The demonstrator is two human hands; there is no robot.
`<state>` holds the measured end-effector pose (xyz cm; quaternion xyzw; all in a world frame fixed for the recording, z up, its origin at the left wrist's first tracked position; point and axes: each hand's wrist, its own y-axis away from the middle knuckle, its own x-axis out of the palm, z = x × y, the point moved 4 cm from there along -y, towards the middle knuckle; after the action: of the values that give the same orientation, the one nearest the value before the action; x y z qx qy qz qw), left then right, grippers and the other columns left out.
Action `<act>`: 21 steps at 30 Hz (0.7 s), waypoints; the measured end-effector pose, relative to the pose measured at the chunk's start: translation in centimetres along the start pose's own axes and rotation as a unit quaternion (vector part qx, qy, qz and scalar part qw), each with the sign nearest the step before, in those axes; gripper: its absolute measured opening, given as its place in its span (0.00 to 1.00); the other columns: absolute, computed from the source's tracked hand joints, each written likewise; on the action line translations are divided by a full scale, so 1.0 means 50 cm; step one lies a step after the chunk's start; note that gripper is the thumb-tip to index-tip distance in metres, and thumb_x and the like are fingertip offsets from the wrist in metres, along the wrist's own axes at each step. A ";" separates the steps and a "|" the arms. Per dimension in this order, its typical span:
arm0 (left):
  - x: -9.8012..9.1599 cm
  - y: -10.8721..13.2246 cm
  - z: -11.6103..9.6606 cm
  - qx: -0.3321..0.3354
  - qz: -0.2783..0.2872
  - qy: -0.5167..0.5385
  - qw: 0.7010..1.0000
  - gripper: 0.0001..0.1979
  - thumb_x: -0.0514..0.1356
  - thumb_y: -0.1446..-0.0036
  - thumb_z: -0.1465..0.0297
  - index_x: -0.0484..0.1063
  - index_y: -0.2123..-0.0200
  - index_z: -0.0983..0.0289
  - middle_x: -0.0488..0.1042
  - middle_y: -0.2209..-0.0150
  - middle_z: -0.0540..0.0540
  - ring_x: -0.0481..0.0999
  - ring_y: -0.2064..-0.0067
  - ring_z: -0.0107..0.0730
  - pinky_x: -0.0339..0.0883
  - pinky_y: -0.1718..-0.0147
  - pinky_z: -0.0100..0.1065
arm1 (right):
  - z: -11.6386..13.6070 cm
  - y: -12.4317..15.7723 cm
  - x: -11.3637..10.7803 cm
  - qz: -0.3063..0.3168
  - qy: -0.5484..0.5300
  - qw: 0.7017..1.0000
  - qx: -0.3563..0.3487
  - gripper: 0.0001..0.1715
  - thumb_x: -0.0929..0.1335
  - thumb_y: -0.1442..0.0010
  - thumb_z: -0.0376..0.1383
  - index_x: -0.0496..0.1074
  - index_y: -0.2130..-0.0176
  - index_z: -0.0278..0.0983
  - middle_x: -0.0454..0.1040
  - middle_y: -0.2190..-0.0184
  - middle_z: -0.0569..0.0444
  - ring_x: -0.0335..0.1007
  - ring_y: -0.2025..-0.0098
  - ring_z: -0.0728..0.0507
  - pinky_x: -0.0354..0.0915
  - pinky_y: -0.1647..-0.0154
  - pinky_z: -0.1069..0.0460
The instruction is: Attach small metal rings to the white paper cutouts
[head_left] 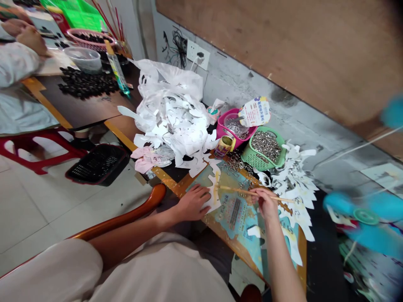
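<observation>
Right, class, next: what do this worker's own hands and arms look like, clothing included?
The left hand and right hand are bare, without gloves. Both forearms are uncovered. The left sleeve is short, loose and plain beige, matching the shirt; the right sleeve is out of view.

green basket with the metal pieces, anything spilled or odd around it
Yes: loose metal pieces lie outside the green basket, near the right hand. Similar pieces fill the basket, so these look spilled, though possibly set out deliberately.

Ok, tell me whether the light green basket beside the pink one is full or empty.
Full, or close to it: in the light green basket, shiny metal pieces reach nearly to the rim.
</observation>
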<state>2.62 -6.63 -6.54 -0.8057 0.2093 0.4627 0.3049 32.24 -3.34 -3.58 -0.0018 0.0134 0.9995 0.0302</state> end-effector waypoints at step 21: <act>0.000 -0.001 0.001 -0.023 0.001 0.019 1.000 0.24 0.60 0.43 0.63 0.61 0.46 0.66 0.72 0.49 0.64 0.72 0.46 0.48 0.56 0.39 0.51 | 0.017 0.022 0.012 0.018 0.014 1.000 0.019 0.08 0.70 0.55 0.35 0.80 0.77 0.35 0.72 0.86 0.54 0.59 0.88 0.50 0.53 0.90 0.56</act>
<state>2.63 -6.55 -6.52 -0.8209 0.2054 0.4523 0.2818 31.55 -4.40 -2.73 -0.0155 0.0331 0.9993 0.0124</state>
